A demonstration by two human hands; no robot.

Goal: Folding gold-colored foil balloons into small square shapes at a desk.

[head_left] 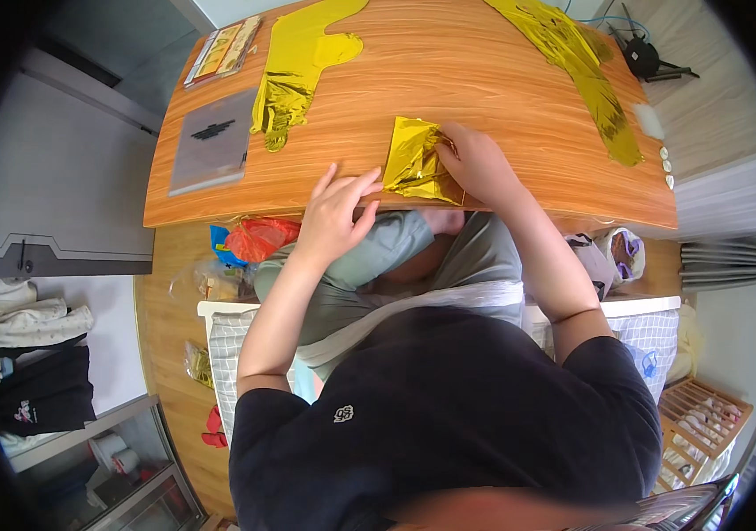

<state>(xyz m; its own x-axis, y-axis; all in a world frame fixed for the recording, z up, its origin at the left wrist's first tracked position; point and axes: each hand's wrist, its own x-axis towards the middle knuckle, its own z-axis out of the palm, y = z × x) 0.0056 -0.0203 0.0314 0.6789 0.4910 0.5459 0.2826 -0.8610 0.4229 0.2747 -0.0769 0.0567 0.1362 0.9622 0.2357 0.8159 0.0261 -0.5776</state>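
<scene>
A shiny gold foil piece (409, 144), squarish and creased, lies at the front edge of the wooden table (448, 75). My right hand (481, 165) is on its right side, fingers bent and pinched on the foil near its upper right part. My left hand (335, 215) rests at the table's edge, its fingers spread. Its fingertips reach the foil's lower left side; whether they touch it I cannot tell. Two larger flat gold foil shapes, like uninflated balloons, lie farther off: one left foil shape (294, 66) and one right foil shape (577, 66).
At the table's left are a translucent plastic folder (211, 146) and a stack of printed booklets (221, 50). A black router (642, 58) with cables stands at the far right, and small white round items (666, 166) line the right edge. Bags, one a red bag (261, 237), sit below the table.
</scene>
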